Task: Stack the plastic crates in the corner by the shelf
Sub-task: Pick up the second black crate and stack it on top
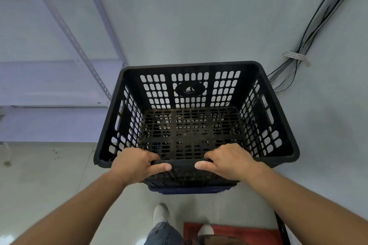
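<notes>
Now both hands, left hand (137, 163) and right hand (229, 160), grip the near rim of the empty black perforated plastic crate (191, 113), which seems seated on a dark blue crate (189, 190) beside the grey metal shelf (59, 83). Next: squaring it into the corner, then letting go.

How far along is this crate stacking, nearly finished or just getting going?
Partly done, it seems. A blue crate already sits in the corner beside the metal shelf. In hand: the black crate, gripped at its near rim by the left hand and right hand, right above the blue one. Left: seating it and letting go. Whether more crates wait cannot be seen.
</notes>
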A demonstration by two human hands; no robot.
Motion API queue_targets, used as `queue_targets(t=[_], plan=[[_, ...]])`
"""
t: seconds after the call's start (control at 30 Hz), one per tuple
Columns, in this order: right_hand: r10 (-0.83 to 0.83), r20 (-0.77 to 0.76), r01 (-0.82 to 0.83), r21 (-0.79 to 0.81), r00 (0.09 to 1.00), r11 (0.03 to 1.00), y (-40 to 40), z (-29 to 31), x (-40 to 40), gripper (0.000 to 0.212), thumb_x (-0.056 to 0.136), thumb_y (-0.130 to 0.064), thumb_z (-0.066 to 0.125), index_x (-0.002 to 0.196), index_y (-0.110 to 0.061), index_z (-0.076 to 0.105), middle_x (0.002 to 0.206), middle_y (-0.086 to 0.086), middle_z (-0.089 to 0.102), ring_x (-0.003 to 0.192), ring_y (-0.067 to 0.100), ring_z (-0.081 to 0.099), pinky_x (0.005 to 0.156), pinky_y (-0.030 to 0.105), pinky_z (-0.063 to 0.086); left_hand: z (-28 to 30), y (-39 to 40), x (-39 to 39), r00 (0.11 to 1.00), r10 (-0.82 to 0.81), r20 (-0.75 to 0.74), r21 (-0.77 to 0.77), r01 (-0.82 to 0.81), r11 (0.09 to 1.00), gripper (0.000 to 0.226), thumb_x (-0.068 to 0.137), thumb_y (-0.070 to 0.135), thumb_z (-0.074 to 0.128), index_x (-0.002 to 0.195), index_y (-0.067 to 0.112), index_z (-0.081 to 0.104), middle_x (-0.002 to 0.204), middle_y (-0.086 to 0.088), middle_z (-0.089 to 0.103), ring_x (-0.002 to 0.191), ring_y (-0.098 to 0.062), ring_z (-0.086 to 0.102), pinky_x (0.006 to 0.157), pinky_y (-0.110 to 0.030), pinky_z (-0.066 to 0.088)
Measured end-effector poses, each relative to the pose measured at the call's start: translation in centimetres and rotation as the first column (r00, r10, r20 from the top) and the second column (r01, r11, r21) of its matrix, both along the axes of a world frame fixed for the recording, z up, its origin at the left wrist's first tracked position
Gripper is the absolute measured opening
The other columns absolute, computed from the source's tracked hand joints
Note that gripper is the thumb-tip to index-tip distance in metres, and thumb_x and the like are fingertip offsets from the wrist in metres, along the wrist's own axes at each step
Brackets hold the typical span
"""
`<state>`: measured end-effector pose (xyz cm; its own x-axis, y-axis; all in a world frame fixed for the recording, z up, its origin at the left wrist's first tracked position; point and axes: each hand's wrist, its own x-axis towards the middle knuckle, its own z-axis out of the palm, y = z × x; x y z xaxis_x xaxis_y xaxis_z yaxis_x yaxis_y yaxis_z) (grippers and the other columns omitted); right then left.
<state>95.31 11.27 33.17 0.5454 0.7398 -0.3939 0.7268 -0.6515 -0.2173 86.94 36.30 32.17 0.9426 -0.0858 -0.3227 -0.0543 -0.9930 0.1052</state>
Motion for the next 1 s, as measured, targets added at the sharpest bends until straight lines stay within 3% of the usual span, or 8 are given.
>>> queue_targets(t=[0.23,0.33,0.47,0.57,0.63,0.73,0.87,1.0], plan=[[-0.02,-0.025,0.019,-0.051,0.999,0.999,-0.1,0.7,-0.6,0.078,0.079,-0.077,0.009,0.092,-0.018,0.058,0.082,-0.001,0.057,0.086,0.024,0.058,0.074,0.039,0.042,0.2,-0.3,-0.5,0.998,0.04,-0.041,-0.045,-0.042,0.998,0.114,0.047,0.096,-0.012,0.104,0.033,0.063,0.079,0.006,0.065,0.074,-0.013,0.058,0.072,-0.031,0.051],[-0.104,-0.076,0.101,-0.041,0.992,0.994,-0.1,1.0,-0.8,0.071,0.086,-0.074,0.017,0.098,-0.02,0.062,0.09,-0.001,0.063,0.088,0.022,0.057,0.076,0.038,0.043,0.8,-0.8,-0.8,0.996,0.067,-0.066,-0.077,-0.072,0.994,0.105,0.057,0.092,-0.005,0.118,0.035,0.058,0.107,0.007,0.066,0.096,-0.013,0.059,0.081,-0.032,0.05],[-0.323,-0.151,0.346,0.172,0.934,0.922,-0.2,1.6,-0.9,0.06,0.09,-0.067,0.025,0.112,-0.027,0.064,0.112,-0.003,0.066,0.104,0.02,0.059,0.088,0.04,0.048,1.9,-2.2,-1.3,0.96,0.28,0.018,-0.378,-0.253,0.89,0.083,0.073,0.084,0.018,0.128,0.033,0.054,0.124,0.011,0.06,0.111,-0.007,0.053,0.093,-0.034,0.046],[-0.528,-0.287,0.6,0.412,0.799,0.685,-0.2,2.4,-1.4,0.047,0.097,-0.052,0.034,0.124,-0.025,0.061,0.127,-0.003,0.062,0.117,0.018,0.054,0.096,0.035,0.043,3.3,-4.2,-1.6,0.816,0.575,-0.057,-0.76,-0.409,0.505,0.039,0.09,0.053,0.044,0.121,0.034,0.056,0.115,0.014,0.061,0.108,-0.004,0.055,0.1,-0.037,0.045],[-0.607,-0.387,0.701,0.558,0.694,0.445,-0.3,3.1,-2.3,0.042,0.098,-0.044,0.038,0.125,-0.021,0.061,0.127,-0.002,0.062,0.117,0.015,0.053,0.093,0.028,0.039,4.3,-5.2,-2.0,0.762,0.636,-0.121,-0.849,-0.412,0.331,0.038,0.092,0.047,0.045,0.125,0.032,0.054,0.122,0.01,0.06,0.115,-0.009,0.053,0.103,-0.039,0.042],[-0.671,-0.459,0.732,0.656,0.582,0.185,-0.6,4.0,-4.5,0.042,0.1,-0.039,0.037,0.123,-0.014,0.062,0.12,0.002,0.064,0.112,0.015,0.057,0.091,0.025,0.041,5.3,-5.5,-2.7,0.78,0.61,-0.142,-0.89,-0.371,0.267,0.045,0.092,0.049,0.043,0.133,0.03,0.049,0.128,0.01,0.055,0.122,-0.01,0.049,0.106,-0.037,0.038],[-0.682,-0.649,0.764,0.612,0.339,-0.203,-0.7,5.0,-8.1,0.048,0.1,-0.041,0.033,0.12,-0.011,0.064,0.117,0.004,0.067,0.103,0.012,0.062,0.099,0.036,0.046,6.2,-4.7,-3.3,0.836,0.517,-0.184,-0.918,-0.334,0.214,0.035,0.093,0.054,0.035,0.121,0.041,0.051,0.115,0.021,0.056,0.116,-0.004,0.051,0.106,-0.037,0.038],[-0.675,-0.716,0.679,0.586,0.179,-0.442,0.0,5.5,-12.0,0.046,0.1,-0.044,0.033,0.113,-0.015,0.066,0.101,-0.006,0.067,0.099,0.014,0.065,0.099,0.042,0.047,6.8,-3.7,-4.4,0.869,0.445,-0.216,-0.918,-0.336,0.21,0.061,0.088,0.063,0.035,0.14,0.032,0.042,0.13,0.011,0.052,0.116,-0.009,0.052,0.107,-0.042,0.038]])
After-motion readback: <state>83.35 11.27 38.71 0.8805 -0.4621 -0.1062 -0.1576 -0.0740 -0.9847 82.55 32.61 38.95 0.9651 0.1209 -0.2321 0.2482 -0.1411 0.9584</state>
